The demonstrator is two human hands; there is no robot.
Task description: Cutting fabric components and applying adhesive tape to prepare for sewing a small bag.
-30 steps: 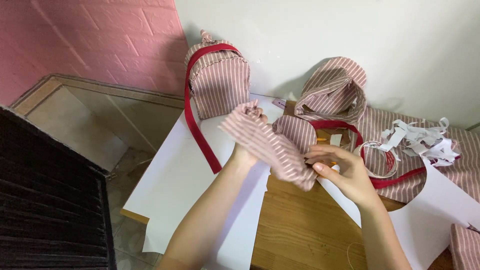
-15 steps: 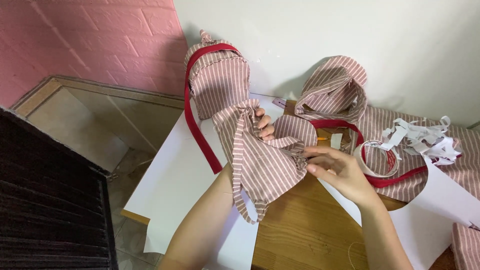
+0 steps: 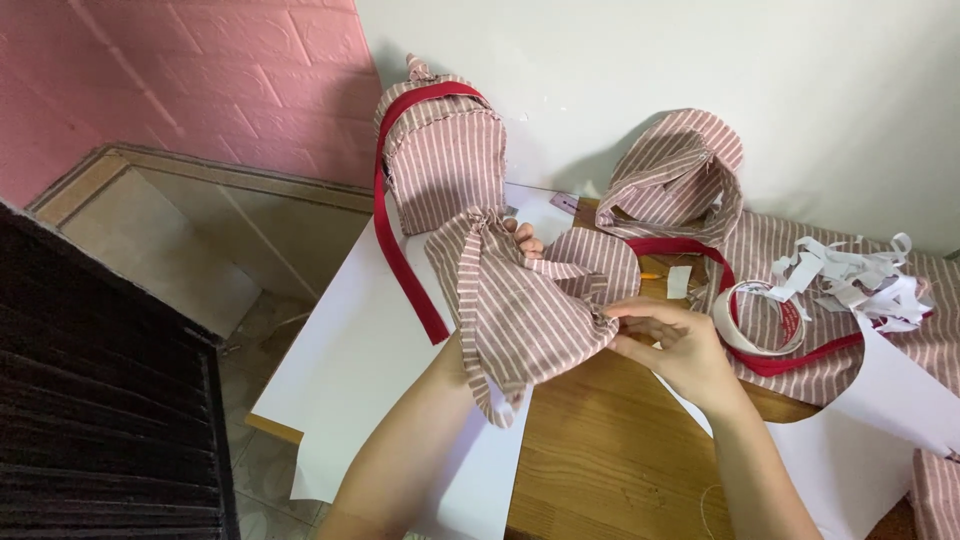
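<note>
At the far left stood a pink brick wall (image 3: 180, 80), with a dark slatted panel (image 3: 100, 420) near the left edge. A white sheet (image 3: 370, 370) lay over the left end of the wooden table (image 3: 610, 460). At its far side a small striped backpack (image 3: 445, 150) stood upright against the white wall, its red strap (image 3: 395, 240) hanging down onto the sheet.

Just right of the strap, the left hand (image 3: 515, 240) sat mostly hidden behind a striped fabric piece (image 3: 520, 305); only its fingertips showed above the cloth, curled over the top edge and gripping it. Compared with the earlier frames, the cloth was spread wider: a second before it was bunched into a narrow roll between the hands, half a second before it hung partly open, and now it draped broad, with a loose tail reaching down over the white sheet.

The right hand (image 3: 675, 345) pinched the cloth's right edge between thumb and forefinger, the other fingers bent close beneath. It had stayed at nearly the same spot over the wood.

Farther right, a second striped bag (image 3: 680, 175) slumped against the wall. Near it a roll of tape (image 3: 755, 320) lay on striped cloth, beside a tangle of white paper strips (image 3: 850, 275). Another white sheet (image 3: 900, 390) covered the near right.
</note>
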